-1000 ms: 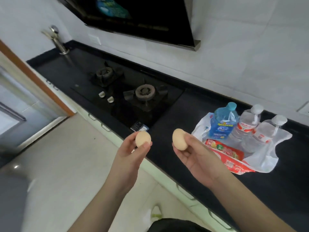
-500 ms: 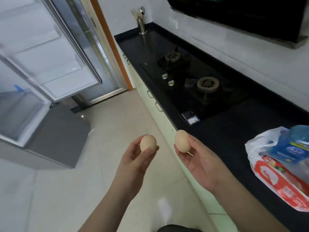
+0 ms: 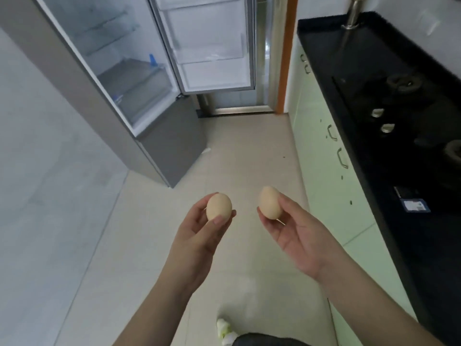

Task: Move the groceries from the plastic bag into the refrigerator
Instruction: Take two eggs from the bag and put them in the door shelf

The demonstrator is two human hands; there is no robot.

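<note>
My left hand [image 3: 199, 236] holds a beige egg [image 3: 218, 206] between thumb and fingers at chest height over the floor. My right hand [image 3: 299, 236] holds a second beige egg [image 3: 270, 202] the same way, a short gap to the right of the first. Ahead at the upper left stands the grey refrigerator [image 3: 164, 146] with its upper door [image 3: 212, 46] swung open; glass shelves and white door bins show inside. The plastic bag is out of view.
A black countertop [image 3: 374, 71] with a gas hob [image 3: 411, 116] runs along the right, above pale green cabinets [image 3: 321, 171] with metal handles. A tap [image 3: 353, 13] stands at its far end. Beige floor tiles [image 3: 237, 158] lie between me and the refrigerator.
The view has swung left, away from the counter and the bag, onto the open refrigerator. Both hands keep their eggs in the same pose.
</note>
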